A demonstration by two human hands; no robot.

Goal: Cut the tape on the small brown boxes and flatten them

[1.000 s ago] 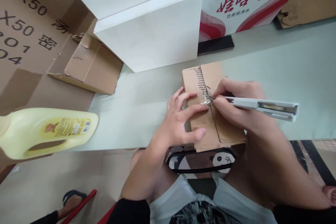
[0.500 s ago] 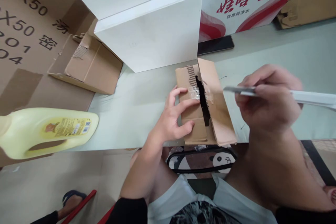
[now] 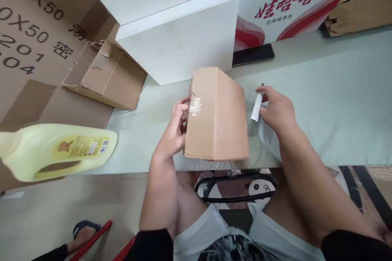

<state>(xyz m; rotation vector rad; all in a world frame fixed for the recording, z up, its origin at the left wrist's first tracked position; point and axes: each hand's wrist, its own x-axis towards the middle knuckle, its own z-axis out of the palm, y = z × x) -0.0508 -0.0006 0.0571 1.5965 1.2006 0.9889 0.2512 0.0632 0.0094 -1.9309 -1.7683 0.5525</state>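
A small brown cardboard box (image 3: 231, 118) is tipped on the table in front of me, with a strip of clear tape (image 3: 195, 107) near its left edge. My left hand (image 3: 173, 130) grips its left side; some fingertips are hidden behind the cardboard. To the right of the box, my right hand (image 3: 278, 109) pinches a white-handled utility knife (image 3: 257, 107) low over the tabletop. Its grey tip points away from me. I cannot tell whether the knife touches the table.
A white box (image 3: 177, 45) and a red-and-white carton (image 3: 275, 12) line the back of the pale green tabletop (image 3: 337, 102), with a black phone (image 3: 253, 55) before them. At left are a yellow jug (image 3: 67, 151) and an open cardboard box (image 3: 113, 77). Another person's foot (image 3: 84, 234) shows below.
My left hand has tilted the box over leftward, so its open flaps no longer show. My right hand has moved left and down, bringing the knife close to the table.
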